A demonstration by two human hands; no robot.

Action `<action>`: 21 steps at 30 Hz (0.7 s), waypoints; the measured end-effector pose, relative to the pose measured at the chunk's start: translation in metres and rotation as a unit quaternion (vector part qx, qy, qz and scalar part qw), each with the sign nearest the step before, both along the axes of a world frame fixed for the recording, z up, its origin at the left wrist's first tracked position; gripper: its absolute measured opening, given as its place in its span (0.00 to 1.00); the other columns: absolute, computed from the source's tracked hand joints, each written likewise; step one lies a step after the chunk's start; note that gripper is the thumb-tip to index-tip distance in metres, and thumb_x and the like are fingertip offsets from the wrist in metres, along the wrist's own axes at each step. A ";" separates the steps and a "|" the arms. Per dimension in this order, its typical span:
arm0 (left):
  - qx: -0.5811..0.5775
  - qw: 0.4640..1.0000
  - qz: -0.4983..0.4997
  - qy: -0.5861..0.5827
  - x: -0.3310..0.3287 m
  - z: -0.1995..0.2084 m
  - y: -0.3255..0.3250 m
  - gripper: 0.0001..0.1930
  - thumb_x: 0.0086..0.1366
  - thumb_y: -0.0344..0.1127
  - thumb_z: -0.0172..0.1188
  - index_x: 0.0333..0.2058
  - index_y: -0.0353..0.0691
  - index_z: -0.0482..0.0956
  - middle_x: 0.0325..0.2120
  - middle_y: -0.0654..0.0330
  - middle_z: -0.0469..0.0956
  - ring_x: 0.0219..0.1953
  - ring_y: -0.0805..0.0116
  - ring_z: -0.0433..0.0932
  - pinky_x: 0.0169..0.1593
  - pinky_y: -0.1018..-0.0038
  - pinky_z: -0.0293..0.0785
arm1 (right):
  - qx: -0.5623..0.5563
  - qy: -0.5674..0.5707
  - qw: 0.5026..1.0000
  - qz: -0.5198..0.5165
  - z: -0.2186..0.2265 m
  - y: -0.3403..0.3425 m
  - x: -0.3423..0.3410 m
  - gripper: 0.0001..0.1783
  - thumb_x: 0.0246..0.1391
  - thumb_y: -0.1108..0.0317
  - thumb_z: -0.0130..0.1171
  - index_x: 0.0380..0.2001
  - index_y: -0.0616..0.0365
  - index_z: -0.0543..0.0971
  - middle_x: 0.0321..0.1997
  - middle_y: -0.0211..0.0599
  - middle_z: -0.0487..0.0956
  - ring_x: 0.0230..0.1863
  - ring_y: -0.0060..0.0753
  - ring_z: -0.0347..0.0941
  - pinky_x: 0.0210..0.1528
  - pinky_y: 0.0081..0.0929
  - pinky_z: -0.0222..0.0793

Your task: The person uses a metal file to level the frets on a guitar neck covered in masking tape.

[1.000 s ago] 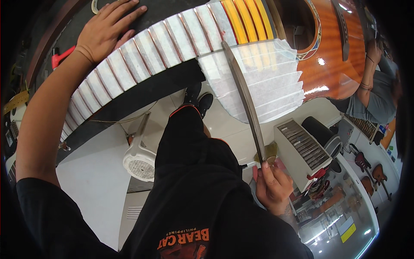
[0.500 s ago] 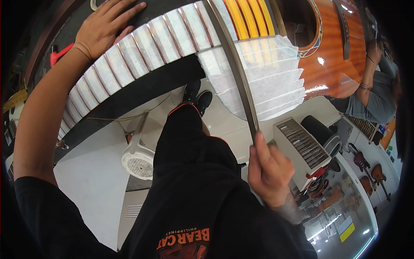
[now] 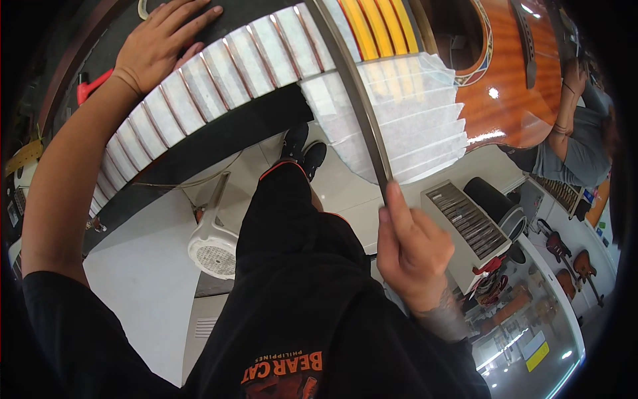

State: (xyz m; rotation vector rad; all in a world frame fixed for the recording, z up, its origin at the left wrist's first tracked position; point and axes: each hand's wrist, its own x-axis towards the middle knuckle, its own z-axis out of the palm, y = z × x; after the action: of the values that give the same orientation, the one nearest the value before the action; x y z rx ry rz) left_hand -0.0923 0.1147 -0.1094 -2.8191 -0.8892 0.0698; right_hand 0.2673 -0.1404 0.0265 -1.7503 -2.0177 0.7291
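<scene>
An acoustic guitar with a glossy orange-brown body (image 3: 515, 110) lies across the far side. White tape covers its fretboard (image 3: 242, 63) between bare metal frets, and yellow tape strips (image 3: 376, 26) run near the sound hole. More overlapping white tape (image 3: 415, 126) masks part of the body. A long, narrow metal file (image 3: 359, 100) slants across the fretboard beside the yellow strips. My right hand (image 3: 415, 249) grips its near end, index finger stretched along it. Beyond the neck, my left hand (image 3: 156, 46) rests flat with fingers spread, thumb close to the fretboard's edge.
A black work surface (image 3: 100, 46) lies under the neck, with a red-handled tool (image 3: 93, 85) on it. Below stands a white stool (image 3: 214, 249). A box of files (image 3: 465, 219) sits on a glass case (image 3: 531, 339) at right. Another person's arm (image 3: 565, 110) is near the guitar body.
My right hand and the file have shifted slightly away from me and to the left. The left hand stays in place. The guitar appears very slightly farther left.
</scene>
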 end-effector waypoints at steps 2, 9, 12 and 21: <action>0.007 1.000 -0.012 -0.003 0.003 0.002 0.002 0.30 0.69 0.43 0.53 0.70 0.56 0.68 0.68 0.61 0.68 0.70 0.57 0.65 0.70 0.62 0.66 | 0.031 -0.007 0.999 -0.012 -0.005 -0.038 0.008 0.29 0.49 0.83 0.67 0.58 0.61 0.81 0.22 0.31 0.72 0.18 0.33 0.71 0.21 0.32 0.68; 0.011 1.000 -0.013 0.006 0.012 0.009 0.000 0.30 0.69 0.42 0.53 0.70 0.56 0.68 0.68 0.62 0.68 0.70 0.58 0.65 0.70 0.62 0.66 | 0.072 -0.043 0.996 -0.014 -0.011 -0.035 0.007 0.30 0.48 0.84 0.67 0.58 0.61 0.80 0.22 0.31 0.72 0.18 0.33 0.71 0.21 0.32 0.68; 0.006 1.000 -0.008 -0.002 -0.001 0.002 0.000 0.30 0.69 0.42 0.53 0.70 0.56 0.67 0.68 0.62 0.67 0.70 0.57 0.65 0.71 0.62 0.66 | 0.016 -0.006 1.000 -0.007 -0.001 0.013 -0.007 0.31 0.48 0.84 0.67 0.59 0.61 0.80 0.22 0.32 0.72 0.18 0.33 0.71 0.21 0.33 0.68; 0.020 0.999 -0.025 0.002 0.004 0.007 0.001 0.29 0.70 0.43 0.52 0.70 0.55 0.68 0.69 0.61 0.67 0.70 0.57 0.65 0.70 0.62 0.66 | 0.063 -0.051 0.997 0.006 -0.013 -0.067 0.020 0.32 0.47 0.84 0.67 0.59 0.61 0.79 0.23 0.33 0.72 0.17 0.34 0.70 0.20 0.33 0.68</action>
State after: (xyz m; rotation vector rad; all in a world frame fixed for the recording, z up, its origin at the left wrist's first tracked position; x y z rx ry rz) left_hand -0.0882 0.1161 -0.1027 -2.8007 -0.8102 0.0503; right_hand 0.2877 -0.2070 0.0132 -1.7368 -2.0922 0.5139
